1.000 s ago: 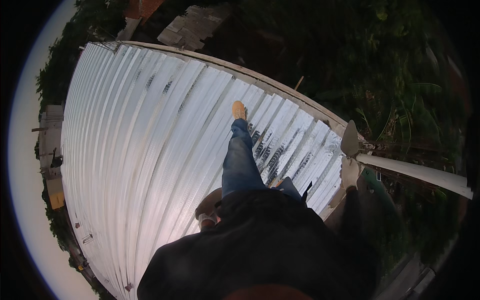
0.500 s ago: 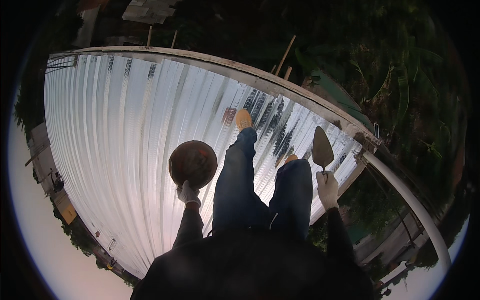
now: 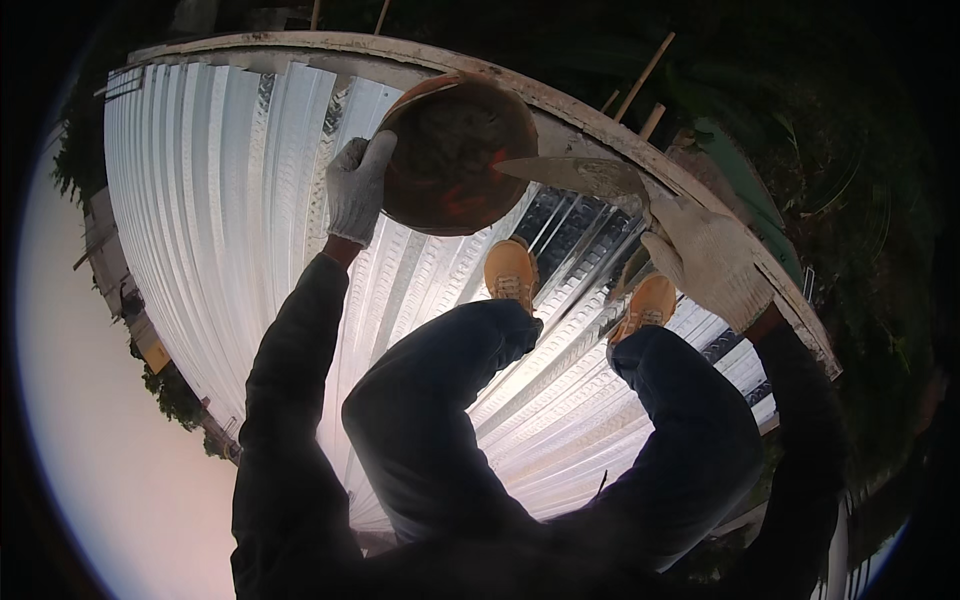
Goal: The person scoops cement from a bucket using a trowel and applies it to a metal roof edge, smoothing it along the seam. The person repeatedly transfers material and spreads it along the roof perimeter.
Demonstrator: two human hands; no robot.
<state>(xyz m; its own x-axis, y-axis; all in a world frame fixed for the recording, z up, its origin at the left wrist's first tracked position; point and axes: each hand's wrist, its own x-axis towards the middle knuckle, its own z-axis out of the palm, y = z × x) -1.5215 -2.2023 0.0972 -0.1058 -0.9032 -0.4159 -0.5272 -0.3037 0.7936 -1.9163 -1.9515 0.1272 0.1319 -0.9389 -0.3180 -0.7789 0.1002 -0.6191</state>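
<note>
The left hand (image 3: pixel 357 188) is clamped on the left side of the bowl (image 3: pixel 450 212), held out front: hold the bowl level. The right hand (image 3: pixel 712 262) is closed around the trowel (image 3: pixel 585 178), its tip overlapping the bowl's right side: angle it clear of the rim. Plant the 2 boots (image 3: pixel 511 270) flat on the metal roof (image 3: pixel 220 170), short of the ledge (image 3: pixel 300 40).

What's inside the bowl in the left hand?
Inside the bowl: a dark greyish mass, with reddish patches toward the near side. Its bottom under the mass is covered, and the trowel blade hides a bit of the right rim.
</note>
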